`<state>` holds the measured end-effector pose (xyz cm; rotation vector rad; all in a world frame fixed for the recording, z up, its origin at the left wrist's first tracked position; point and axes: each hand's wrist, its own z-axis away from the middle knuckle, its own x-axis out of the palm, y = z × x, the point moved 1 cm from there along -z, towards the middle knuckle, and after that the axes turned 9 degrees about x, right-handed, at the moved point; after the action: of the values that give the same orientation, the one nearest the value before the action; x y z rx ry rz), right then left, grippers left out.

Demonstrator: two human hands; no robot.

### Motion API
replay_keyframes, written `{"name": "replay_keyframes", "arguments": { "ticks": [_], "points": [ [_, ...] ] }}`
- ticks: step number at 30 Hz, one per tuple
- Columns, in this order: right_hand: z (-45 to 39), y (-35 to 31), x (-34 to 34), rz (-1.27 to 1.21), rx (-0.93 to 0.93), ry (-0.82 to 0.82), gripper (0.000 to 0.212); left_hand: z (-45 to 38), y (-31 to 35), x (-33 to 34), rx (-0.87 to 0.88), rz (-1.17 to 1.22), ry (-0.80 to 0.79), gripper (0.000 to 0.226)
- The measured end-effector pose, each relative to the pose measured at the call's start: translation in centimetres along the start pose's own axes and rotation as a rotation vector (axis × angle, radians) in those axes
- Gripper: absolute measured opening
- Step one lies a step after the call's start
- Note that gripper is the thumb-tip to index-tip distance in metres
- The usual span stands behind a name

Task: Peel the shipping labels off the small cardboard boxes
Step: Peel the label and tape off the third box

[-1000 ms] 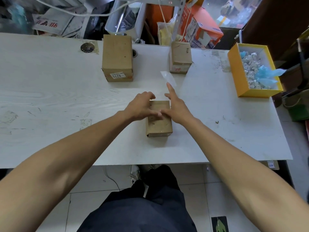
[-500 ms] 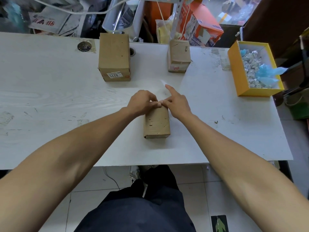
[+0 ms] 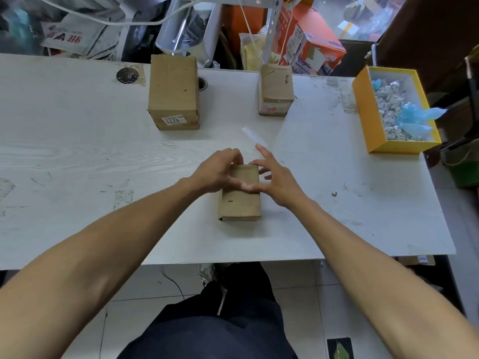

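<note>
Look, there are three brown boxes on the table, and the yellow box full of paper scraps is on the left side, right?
Not quite. The three brown boxes are there: one under the hands, one with a label and one further back. But the yellow box sits on the right side of the table, not the left. The head view shows it.

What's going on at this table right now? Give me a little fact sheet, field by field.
Near box: small cardboard box lying flat, no label visible on top
Left hand: curled over the box's far left corner
Right hand: fingers spread, thumb on the box top
Far boxes: left box with a white label; right box
Yellow tray: crumpled scraps, blue plastic
</note>
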<state>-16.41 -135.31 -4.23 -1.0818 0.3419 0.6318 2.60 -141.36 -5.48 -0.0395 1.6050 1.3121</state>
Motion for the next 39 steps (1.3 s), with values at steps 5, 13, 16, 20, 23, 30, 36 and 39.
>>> {"name": "replay_keyframes", "arguments": {
  "ticks": [5, 13, 16, 20, 23, 30, 36, 39],
  "points": [
    [-0.8, -0.5, 0.5, -0.184, 0.069, 0.232, 0.081, -0.1, 0.3, 1.2, -0.085, 0.190, 0.270, 0.022],
    [3.1, 2.5, 2.2, -0.089, -0.052, -0.057, 0.138, 6.7, -1.2, 2.1, -0.093, 0.200, 0.052, 0.129],
    [2.1, 1.9, 2.4, -0.126, 0.016, 0.051, 0.125, 4.9, -1.3, 1.7, -0.108, 0.202, 0.204, 0.078],
    [-0.1, 0.3, 2.3, -0.097, 0.067, 0.264, 0.097, 2.2, -1.3, 1.0, -0.092, 0.164, 0.323, 0.036],
    [-1.4, -1.0, 2.2, -0.037, 0.077, 0.329, 0.083, 1.0, -1.3, 0.6, -0.110, 0.134, 0.335, 0.038],
    [-1.0, -2.3, 0.7, 0.057, 0.085, 0.231, 0.067, 0.1, -0.1, -1.0, -0.206, -0.112, 0.276, 0.038],
    [-1.8, -6.9, -3.0, -0.103, 0.227, 0.232, 0.020, -0.3, 2.2, -5.9, -0.201, -0.156, 0.142, 0.037],
    [-1.4, -10.0, -5.2, -0.230, 0.267, 0.106, 0.013, -0.5, 4.4, -8.8, -0.144, -0.139, 0.057, 0.032]
  ]
}}
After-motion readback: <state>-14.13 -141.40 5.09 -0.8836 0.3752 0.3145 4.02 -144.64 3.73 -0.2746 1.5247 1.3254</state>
